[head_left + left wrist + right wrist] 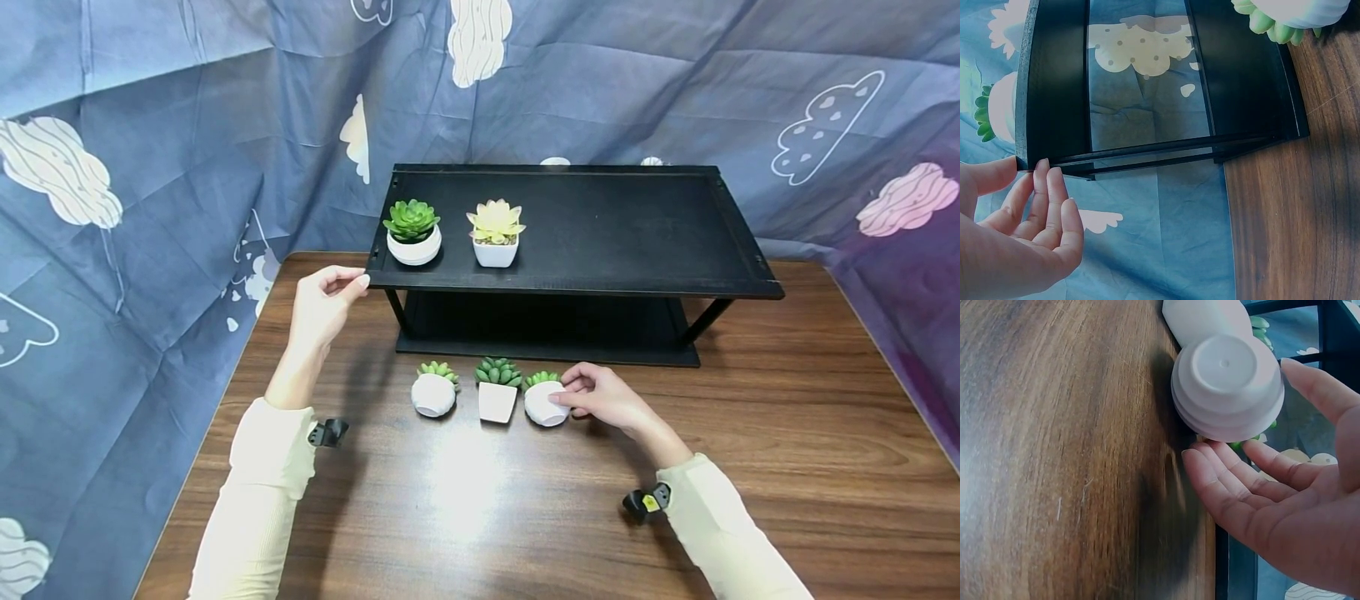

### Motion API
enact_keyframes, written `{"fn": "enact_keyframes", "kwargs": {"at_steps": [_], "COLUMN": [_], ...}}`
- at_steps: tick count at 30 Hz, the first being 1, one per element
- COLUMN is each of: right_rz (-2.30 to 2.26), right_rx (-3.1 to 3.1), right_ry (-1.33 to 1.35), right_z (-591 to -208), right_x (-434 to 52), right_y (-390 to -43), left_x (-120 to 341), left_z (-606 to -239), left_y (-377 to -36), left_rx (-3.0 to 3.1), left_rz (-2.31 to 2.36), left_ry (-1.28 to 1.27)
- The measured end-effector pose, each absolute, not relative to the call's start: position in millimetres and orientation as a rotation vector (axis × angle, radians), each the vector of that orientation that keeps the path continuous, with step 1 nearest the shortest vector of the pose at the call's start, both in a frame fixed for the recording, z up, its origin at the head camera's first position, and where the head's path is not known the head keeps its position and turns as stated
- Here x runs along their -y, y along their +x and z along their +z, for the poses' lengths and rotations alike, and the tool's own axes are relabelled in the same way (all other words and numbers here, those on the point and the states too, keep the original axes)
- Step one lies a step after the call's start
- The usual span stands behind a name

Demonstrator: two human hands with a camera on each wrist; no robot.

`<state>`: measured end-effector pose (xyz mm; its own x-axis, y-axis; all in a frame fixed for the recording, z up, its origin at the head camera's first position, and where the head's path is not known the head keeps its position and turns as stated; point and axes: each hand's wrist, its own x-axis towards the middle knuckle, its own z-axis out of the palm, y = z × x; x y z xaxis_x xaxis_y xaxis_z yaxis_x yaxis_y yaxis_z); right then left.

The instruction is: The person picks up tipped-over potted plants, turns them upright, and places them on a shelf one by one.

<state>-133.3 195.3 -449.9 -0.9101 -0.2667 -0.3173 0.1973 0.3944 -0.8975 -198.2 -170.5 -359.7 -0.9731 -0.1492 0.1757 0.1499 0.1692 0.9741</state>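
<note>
The right hand [603, 398] has a loose, open grip: its fingers [1235, 469] curve beside the round white pot [545, 404] of a small succulent, touching its side without closing round it. That pot lies tipped on the wooden surface [480, 517], its base turned toward the wrist camera, rightmost in a row with a square pot [498, 401] and another round pot [433, 394]. The left hand [324, 302] is open too, its fingertips [1042, 167] touching the front left corner of the black shelf [600, 229], seemingly to steady it. On its top stand a green succulent [413, 233] and a pale yellow one [496, 233], upright.
</note>
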Motion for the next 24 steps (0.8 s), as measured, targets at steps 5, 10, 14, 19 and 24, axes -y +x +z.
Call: {"fn": "enact_keyframes", "kwargs": {"at_steps": [5,10,14,19,24], "right_rz": [-1.484,-1.445,-1.433,-1.461,-1.492], "right_rx": [-2.268,-2.285,-2.282,-2.255,-2.230], "right_ry": [-0.064,-0.055,-0.057,-0.061,-0.074], "right_z": [-449.1,-452.1,-451.7,-448.9,-448.7], "right_x": [-191.9,-190.0,-190.0,-190.4,-192.2], "right_y": [-135.0,-138.0,-139.6,-139.4,-139.2], "left_x": [170.2,170.5,170.1,170.3,170.1], "left_z": [-359.1,-359.6,-359.8,-360.1,-359.7], "left_y": [-198.8,-199.3,-199.7,-199.8,-199.5], "left_rx": [2.254,2.256,2.252,2.254,2.256], "left_rz": [-1.865,-1.864,-1.865,-1.859,-1.858], "left_ry": [0.032,0.036,0.032,0.034,0.032]}}
